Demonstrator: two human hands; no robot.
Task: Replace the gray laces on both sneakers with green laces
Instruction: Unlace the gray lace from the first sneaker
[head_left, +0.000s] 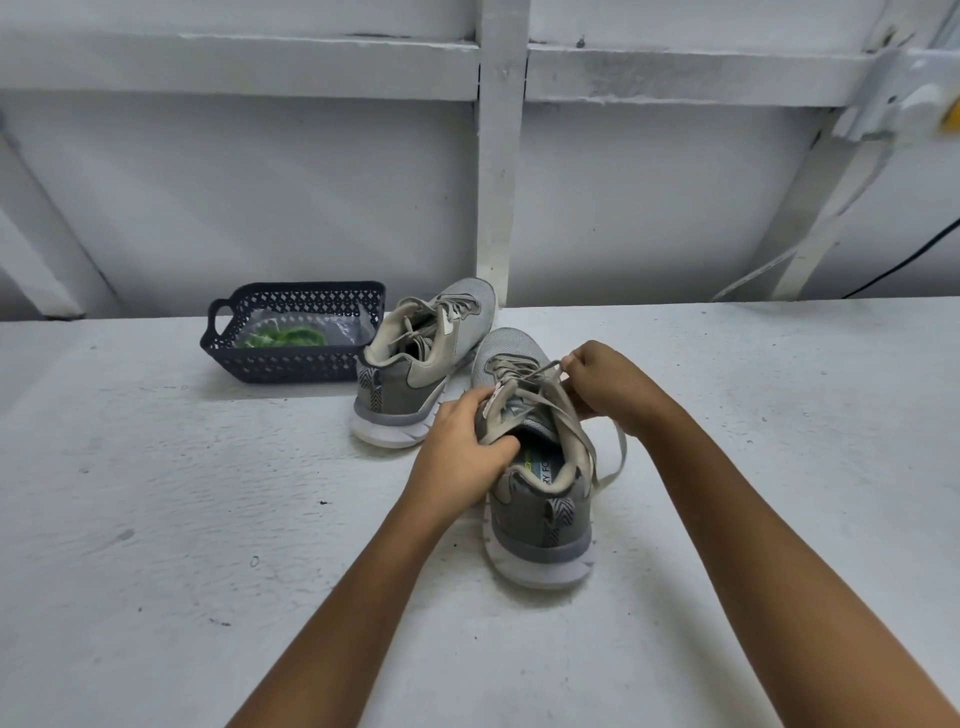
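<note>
Two gray sneakers stand on a white table. The near sneaker (540, 514) points away from me, heel toward me. My left hand (462, 457) grips its left collar and tongue, thumb inside the opening. My right hand (608, 384) pinches a loop of the gray lace (545, 370) above the eyelets. Loose gray lace ends (615, 462) hang down the shoe's right side. The second sneaker (415, 364) sits behind and to the left, gray laces in it. Green laces (293, 338) lie in a clear bag inside a dark blue basket (291, 364).
The basket stands at the table's back left, touching the far sneaker's side. A white wall with painted beams (498, 208) rises just behind the table's (156, 519) far edge. A black cable (909, 260) runs along the wall at right.
</note>
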